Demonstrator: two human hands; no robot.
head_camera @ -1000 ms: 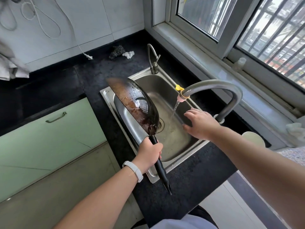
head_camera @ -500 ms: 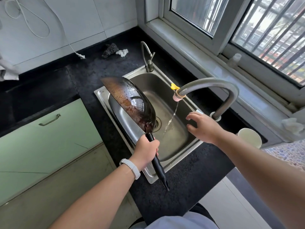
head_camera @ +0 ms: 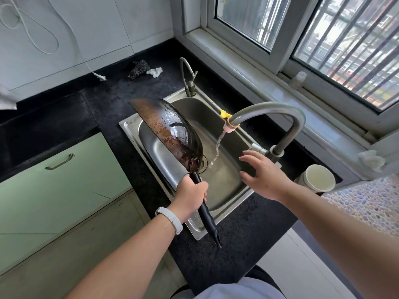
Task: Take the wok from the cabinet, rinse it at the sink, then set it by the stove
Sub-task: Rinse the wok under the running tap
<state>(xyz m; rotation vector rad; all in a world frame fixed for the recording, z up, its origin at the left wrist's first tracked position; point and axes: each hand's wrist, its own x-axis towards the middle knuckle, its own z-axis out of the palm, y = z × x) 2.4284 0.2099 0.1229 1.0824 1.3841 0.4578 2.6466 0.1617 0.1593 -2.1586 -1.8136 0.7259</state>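
A dark, wet wok [head_camera: 170,128] with rusty brown patches is held tilted on its edge over the left side of the steel sink [head_camera: 224,186]. My left hand [head_camera: 190,196] grips its black handle just below the bowl. My right hand [head_camera: 264,175] hovers open, fingers spread, above the right part of the sink, a little in front of the tap lever. Water runs in a thin stream from the grey curved tap [head_camera: 278,117] into the basin, to the right of the wok and not touching it.
A black counter [head_camera: 112,104] surrounds the sink. A small second tap [head_camera: 187,76] stands behind it. A dark scrubber [head_camera: 138,69] and white rag [head_camera: 154,72] lie at the back. A white cup [head_camera: 319,174] stands right of the tap base. Green cabinet doors [head_camera: 64,169] are at left.
My right hand has come off the tap lever and moved toward me with fingers spread. The water stream has thinned. The wok has stayed tilted in my left hand.
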